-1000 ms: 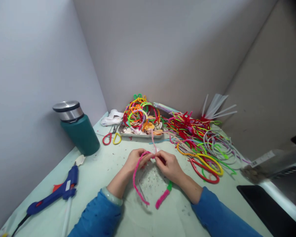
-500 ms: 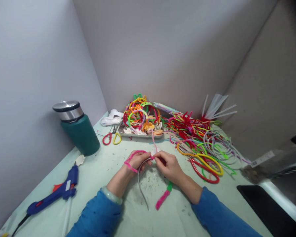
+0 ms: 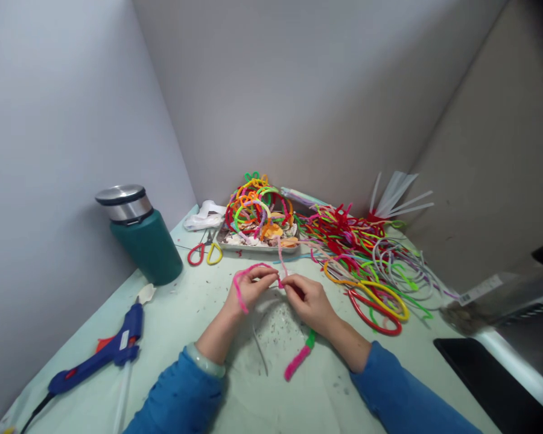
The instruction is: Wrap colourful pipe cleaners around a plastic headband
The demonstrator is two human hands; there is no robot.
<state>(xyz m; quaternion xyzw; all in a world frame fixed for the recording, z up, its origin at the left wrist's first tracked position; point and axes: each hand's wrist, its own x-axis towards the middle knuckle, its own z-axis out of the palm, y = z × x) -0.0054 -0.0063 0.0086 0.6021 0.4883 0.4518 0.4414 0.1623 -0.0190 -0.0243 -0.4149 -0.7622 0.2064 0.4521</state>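
Note:
My left hand (image 3: 252, 288) pinches a bright pink pipe cleaner (image 3: 239, 290), which loops up over the back of the hand and hangs down by the wrist. At the fingertips it meets a thin grey band (image 3: 260, 349) that curves down below the hands. My right hand (image 3: 308, 299) is closed at the same joint, its fingertips almost touching the left ones. Below its wrist a fuzzy green and pink end (image 3: 297, 363) sticks out; the right hand hides where it leads. A pale pink pipe cleaner (image 3: 283, 256) rises from between the hands toward the tray.
Behind the hands stands a metal tray (image 3: 257, 248) of coiled pipe cleaners and scraps. Loose pipe cleaners (image 3: 344, 232) and red-yellow scissors (image 3: 380, 307) lie right; smaller scissors (image 3: 206, 252) lie left. A green bottle (image 3: 147, 247) and a blue glue gun (image 3: 113, 352) are farther left.
My left hand has rolled over and its fingers have shifted at the joint. The pink loop has swung upward, and the grey band's lower end has moved slightly left.

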